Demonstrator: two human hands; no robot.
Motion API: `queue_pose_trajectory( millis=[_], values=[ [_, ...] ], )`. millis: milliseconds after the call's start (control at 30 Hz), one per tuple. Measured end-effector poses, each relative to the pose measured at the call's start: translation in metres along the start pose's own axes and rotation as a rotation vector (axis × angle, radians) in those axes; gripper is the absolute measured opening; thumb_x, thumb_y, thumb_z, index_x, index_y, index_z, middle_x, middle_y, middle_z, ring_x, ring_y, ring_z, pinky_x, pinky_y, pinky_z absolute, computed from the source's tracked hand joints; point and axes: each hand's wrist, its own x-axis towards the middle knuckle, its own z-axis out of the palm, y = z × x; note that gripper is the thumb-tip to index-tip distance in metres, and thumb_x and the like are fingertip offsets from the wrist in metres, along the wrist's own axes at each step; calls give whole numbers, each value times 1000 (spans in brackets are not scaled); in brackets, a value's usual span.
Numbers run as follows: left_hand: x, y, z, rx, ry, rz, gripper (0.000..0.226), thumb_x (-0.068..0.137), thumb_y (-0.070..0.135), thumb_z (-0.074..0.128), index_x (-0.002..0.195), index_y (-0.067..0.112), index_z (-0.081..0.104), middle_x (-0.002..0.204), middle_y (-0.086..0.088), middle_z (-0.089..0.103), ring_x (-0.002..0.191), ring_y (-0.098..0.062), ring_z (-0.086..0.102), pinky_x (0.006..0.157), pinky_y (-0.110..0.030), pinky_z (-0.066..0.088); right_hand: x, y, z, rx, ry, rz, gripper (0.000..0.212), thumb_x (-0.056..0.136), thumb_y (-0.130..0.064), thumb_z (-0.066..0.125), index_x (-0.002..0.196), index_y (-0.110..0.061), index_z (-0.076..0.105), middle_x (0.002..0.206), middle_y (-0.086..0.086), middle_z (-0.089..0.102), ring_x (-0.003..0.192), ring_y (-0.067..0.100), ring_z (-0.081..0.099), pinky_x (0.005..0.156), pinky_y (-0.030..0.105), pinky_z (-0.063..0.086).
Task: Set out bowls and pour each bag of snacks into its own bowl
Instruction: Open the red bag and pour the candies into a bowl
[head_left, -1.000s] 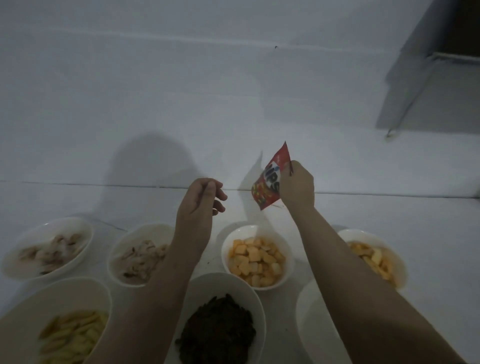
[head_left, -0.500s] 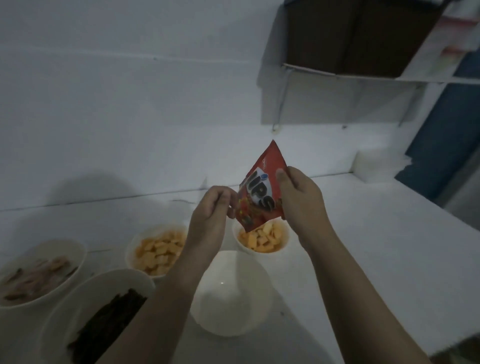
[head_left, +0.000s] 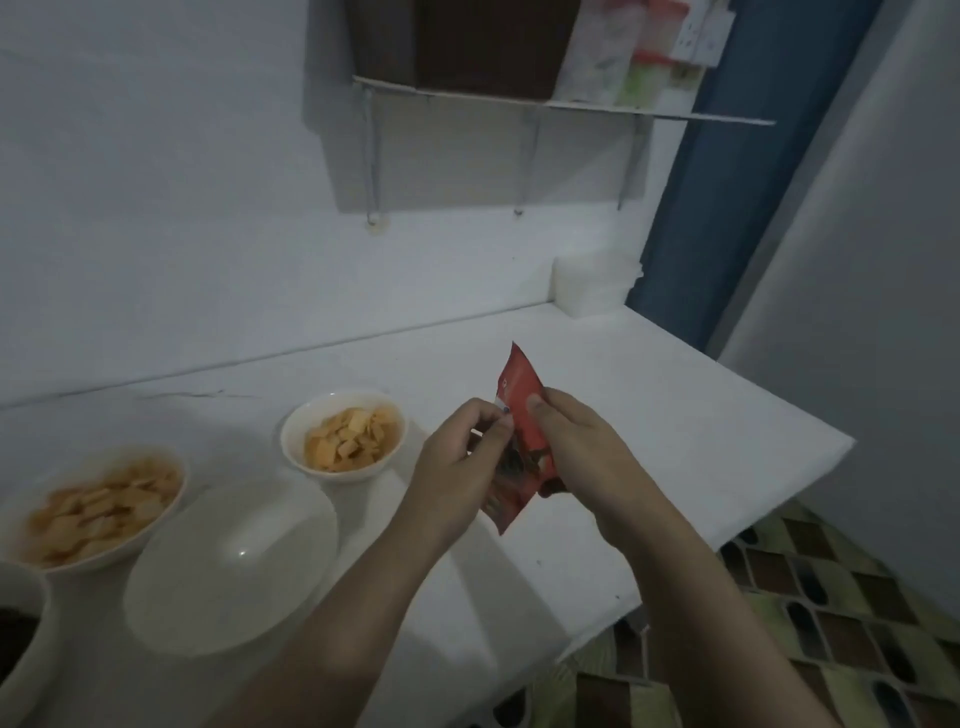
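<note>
Both hands pinch the red snack bag (head_left: 521, 410): left hand (head_left: 460, 462), right hand (head_left: 574, 449). An empty bowl (head_left: 228, 566) sits at eight o'clock; the bag's top looks unopened, perhaps.

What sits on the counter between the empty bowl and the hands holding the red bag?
Nothing: in the head view the white counter is bare between the empty bowl and the left hand, which with the right hand holds the red bag.
</note>
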Motion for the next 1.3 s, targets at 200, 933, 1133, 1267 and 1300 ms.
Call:
queue_pose_trajectory(
  millis=[200,933,1133,1267,1300],
  values=[
    [-5,-10,37,-18,-61,-75,27,100,32,49,77,18,55,71,8,58,70,-10,56,69,-28,43,-3,30,-25,62,-98,61,31,104,-33,39,106,-12,63,91,6,68,72,11,63,59,22,54],
    [24,-26,41,5,-322,-404,28,98,44,49,77,30,61,86,1,67,90,-21,65,91,-44,55,18,73,-47,-59,-508,7,50,95,-56,43,125,-17,52,115,-1,68,101,13,67,85,25,57],
    [24,-31,42,-33,-292,-395,30,99,41,50,95,13,60,95,-19,64,91,-33,65,94,-49,54,23,77,-45,-26,-462,22,45,99,-55,37,122,-22,56,110,2,69,89,10,68,86,27,57],
    [24,-33,45,-63,-284,-379,26,101,33,48,92,11,58,89,-13,59,82,-23,59,84,-39,54,25,80,-45,7,-447,24,46,102,-51,35,119,-15,58,108,9,69,84,9,67,89,32,56],
    [23,-33,45,-65,-277,-373,27,101,32,48,92,9,57,88,-14,58,81,-23,58,84,-39,54,25,80,-45,8,-442,26,46,102,-50,35,118,-14,58,107,9,69,83,10,67,88,32,56]
  ],
)
